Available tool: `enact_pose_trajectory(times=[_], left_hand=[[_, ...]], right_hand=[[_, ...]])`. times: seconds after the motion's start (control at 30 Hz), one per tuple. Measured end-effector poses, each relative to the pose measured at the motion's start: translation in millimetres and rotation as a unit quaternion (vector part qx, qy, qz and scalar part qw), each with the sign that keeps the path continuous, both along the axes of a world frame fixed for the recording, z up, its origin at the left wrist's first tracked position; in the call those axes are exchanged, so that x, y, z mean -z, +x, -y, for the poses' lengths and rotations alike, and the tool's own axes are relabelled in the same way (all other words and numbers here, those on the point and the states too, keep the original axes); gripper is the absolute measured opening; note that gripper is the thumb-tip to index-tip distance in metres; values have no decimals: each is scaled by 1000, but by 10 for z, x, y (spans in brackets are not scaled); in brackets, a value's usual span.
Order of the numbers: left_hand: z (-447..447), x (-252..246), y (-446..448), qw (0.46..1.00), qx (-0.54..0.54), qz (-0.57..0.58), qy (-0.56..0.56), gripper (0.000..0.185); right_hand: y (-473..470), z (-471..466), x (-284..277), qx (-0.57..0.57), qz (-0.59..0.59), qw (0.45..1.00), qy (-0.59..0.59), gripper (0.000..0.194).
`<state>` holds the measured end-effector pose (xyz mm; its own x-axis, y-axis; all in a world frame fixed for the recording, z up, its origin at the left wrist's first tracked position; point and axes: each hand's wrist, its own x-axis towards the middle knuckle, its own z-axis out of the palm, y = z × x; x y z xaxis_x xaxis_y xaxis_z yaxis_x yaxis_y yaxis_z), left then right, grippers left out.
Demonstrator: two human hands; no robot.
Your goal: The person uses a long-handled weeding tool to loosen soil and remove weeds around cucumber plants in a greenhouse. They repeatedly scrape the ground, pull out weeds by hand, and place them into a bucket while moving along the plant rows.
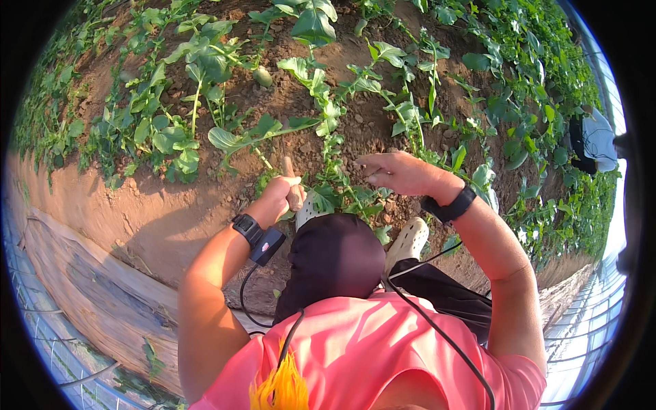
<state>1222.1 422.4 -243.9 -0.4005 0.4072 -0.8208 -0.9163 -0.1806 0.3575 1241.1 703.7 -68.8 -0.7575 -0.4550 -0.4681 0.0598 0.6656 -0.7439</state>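
Note:
My left hand (282,193) is closed around a short wooden handle (294,197), which stands out above and below the fist. Any blade or tool head on it cannot be made out. Over brown soil to the right, my right hand (402,173) reaches inward with fingers apart and nothing visible in it. Between the hands grows a low, leafy green plant (328,192) with lobed leaves. A broad-leaved stem (256,137) leans just above my left hand. Farther up, a pale green, rounded root or fruit (263,77) shows among the leaves.
My light perforated clogs (410,240) stand on the soil beneath me. Dense foliage (543,123) grows on the right, where another person (594,138) is partly visible. Black cables (446,333) run over my pink shirt. A plastic sheet (97,292) lies at lower left.

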Motion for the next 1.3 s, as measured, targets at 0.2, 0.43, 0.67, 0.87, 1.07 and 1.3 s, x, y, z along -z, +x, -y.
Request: enact_pose_trajectory(times=[0.2, 0.43, 0.67, 0.87, 1.07, 1.3], left_hand=[[327, -59, -63, 1000, 3, -9, -20, 23], [295, 235, -477, 993, 47, -103, -37, 25], [268, 518, -997, 974, 134, -153, -102, 14], [370, 787, -950, 851, 272, -257, -369, 40], [662, 838, -576, 742, 350, -315, -478, 52], [1016, 803, 11, 771, 333, -237, -488, 41]], right_hand=[[380, -1318, -1511, 140, -177, 957, 183, 33], [1797, -2366, -2425, 120, -235, 794, 548, 34], [3492, -2409, -1663, 260, -132, 800, 525, 26], [3800, -2310, -972, 572, -49, 753, 323, 22], [3415, -2150, -697, 612, -55, 769, 178, 24], [3250, -1915, -570, 484, -31, 836, 256, 24]])
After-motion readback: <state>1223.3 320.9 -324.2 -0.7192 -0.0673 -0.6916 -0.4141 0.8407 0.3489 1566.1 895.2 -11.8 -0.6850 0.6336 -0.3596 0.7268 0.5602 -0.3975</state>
